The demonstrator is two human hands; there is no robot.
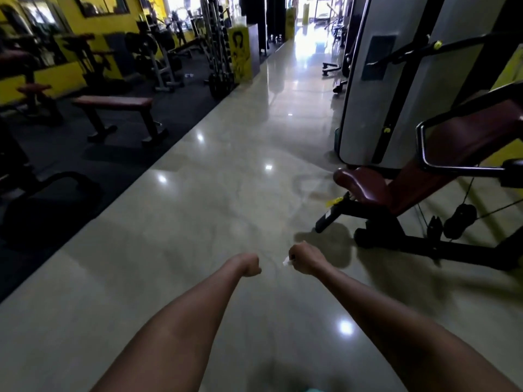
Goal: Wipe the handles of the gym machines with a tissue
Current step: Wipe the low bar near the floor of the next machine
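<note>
We are out in the open aisle of the gym, both arms stretched forward over the glossy floor (226,171), with no machine handle under either hand yet. Our right hand (307,260) is curled into a fist around the tissue (286,262), and only a small white corner pokes out at the thumb side; the rest is hidden inside the fingers. Our left hand (250,264) is curled too, fingers tucked in and holding nothing that we can see. The two fists sit near each other, apart. We judge the tissue to be very light, soft and easily torn, so it should be bunched into a pad against the palm and wrapped round a bar with the whole hand rather than pinched at an edge, where it would shred or slip out. The closest gear is the cable machine (376,89) to our right, with its maroon seat (362,185) and a black handle bar (424,154) framing the backrest; that bar looks stiff and smooth, a fair thing to close the tissue around and slide along. A flat bench (113,101) stands well apart on the dark mat to our left.
</note>
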